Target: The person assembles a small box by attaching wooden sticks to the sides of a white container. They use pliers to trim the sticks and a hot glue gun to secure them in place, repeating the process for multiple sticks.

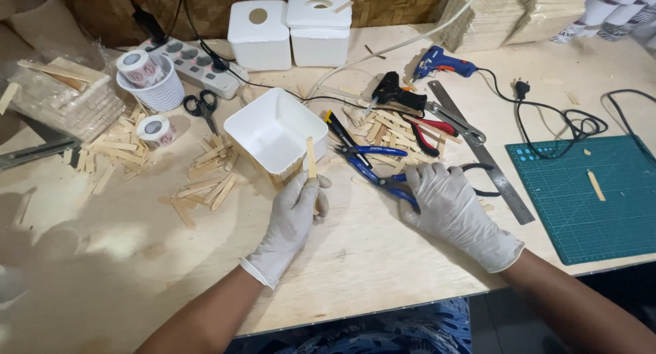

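Near the bench's back-left corner, two round tape rolls [139,67] carry pale printed labels (too small to make out). Mid-bench, the gloved left hand [295,207] pinches an upright wooden stick [311,158] beside a white square tub [275,129]. The right hand [447,203] closes over blue-handled pliers [372,168], hiding their grips.

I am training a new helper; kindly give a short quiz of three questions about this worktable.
1. True or false: the left hand holds a thin flat wooden stick upright.
2. Which tool is under the right hand: (a) black scissors, (b) blue-handled pliers, (c) metal ruler?
3. Which side of the stick is the square white plastic box on?

Key: 1 true; 2 b; 3 left.
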